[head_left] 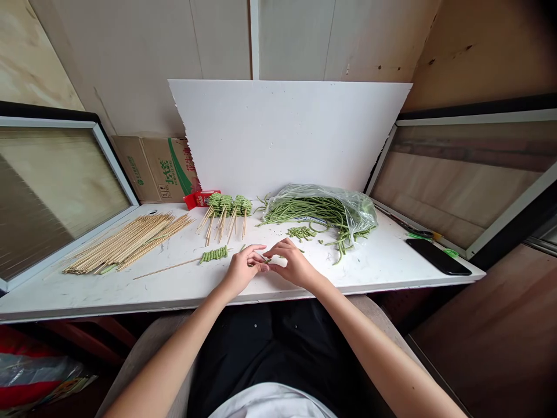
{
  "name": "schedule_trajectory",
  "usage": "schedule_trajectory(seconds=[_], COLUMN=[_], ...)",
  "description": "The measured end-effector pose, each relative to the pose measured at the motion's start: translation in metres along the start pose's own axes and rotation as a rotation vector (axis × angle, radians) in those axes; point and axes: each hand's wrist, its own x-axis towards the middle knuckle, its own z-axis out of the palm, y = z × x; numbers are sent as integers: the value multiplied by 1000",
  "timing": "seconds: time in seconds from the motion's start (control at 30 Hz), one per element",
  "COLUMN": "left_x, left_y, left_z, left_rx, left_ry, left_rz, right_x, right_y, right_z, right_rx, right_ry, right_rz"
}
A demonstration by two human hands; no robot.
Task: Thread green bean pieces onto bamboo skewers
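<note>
My left hand (pixel 246 267) and my right hand (pixel 291 262) meet over the front of the white table, fingertips pinched close together. Between them shows a short bit of green bean (pixel 266 260), mostly hidden by the fingers. Just left of my left hand lies a bamboo skewer (pixel 169 269) with a row of green bean pieces (pixel 214 254) threaded near its tip. Beyond my right hand is a small heap of cut bean ends (pixel 301 233). A clear plastic bag (pixel 361 213) behind it holds long green beans (pixel 304 209), some spilling out at the front.
Loose bamboo skewers (pixel 126 241) are piled at the left. Filled bean skewers (pixel 230 206) are stacked at the back against a red packet (pixel 202 199). A black phone (pixel 437 256) and scissors (pixel 404 223) lie at the right. A white board (pixel 287 136) stands behind, beside a cardboard box (pixel 156 168).
</note>
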Motion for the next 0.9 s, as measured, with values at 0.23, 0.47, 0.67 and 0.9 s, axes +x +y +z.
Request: schedule_trajectory(seconds=[0.23,0.47,0.67,0.9], left_x=[-1,3,4,6], left_y=[5,4,2,2], left_z=[0,-4,-5,-17], left_rx=[-56,-160,-149,32], left_ry=[18,43,37,19], left_rz=[16,-5,-8,51], right_x=[1,1,0,1], right_y=[-8,-19,-16,-11], right_z=[2,3,5,4], right_rx=[22,136,161,182], right_ry=[62,109,112,169], right_rz=[16,94,99,130])
